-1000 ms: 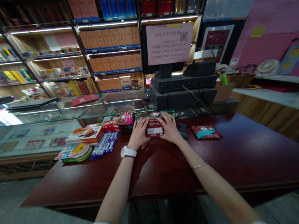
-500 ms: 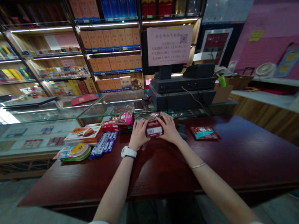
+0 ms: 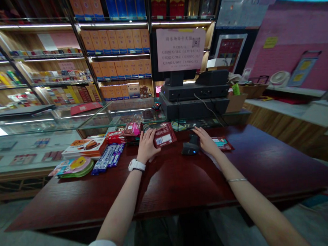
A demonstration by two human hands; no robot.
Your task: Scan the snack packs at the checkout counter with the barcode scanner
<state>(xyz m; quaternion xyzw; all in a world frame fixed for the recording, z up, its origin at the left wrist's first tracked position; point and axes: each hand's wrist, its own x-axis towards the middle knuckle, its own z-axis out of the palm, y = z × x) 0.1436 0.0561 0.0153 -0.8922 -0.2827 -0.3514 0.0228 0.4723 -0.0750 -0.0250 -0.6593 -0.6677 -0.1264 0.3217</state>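
My left hand (image 3: 148, 145), with a white watch at the wrist, grips the left edge of a dark red snack packet (image 3: 165, 135). The packet is tilted, and its white barcode label faces me. My right hand (image 3: 206, 138) is beside a black barcode scanner (image 3: 191, 145) that lies on the table with a small blue light on. Its fingers are stretched out just right of the scanner, holding nothing I can see. Partly behind that hand lies another brown and teal snack packet (image 3: 223, 143).
On the left are stacked snack packets (image 3: 133, 129), blue-wrapped bars (image 3: 110, 157), an orange and white box (image 3: 85, 147) and a colourful round-edged item (image 3: 76, 167). Beyond the dark wooden table (image 3: 162, 189) stands a glass counter with a monitor bearing a paper sign (image 3: 180, 48).
My right hand has let go of the dark red packet and moved right, past the scanner. The packet stays in my left hand, now tilted. The view has shifted slightly.
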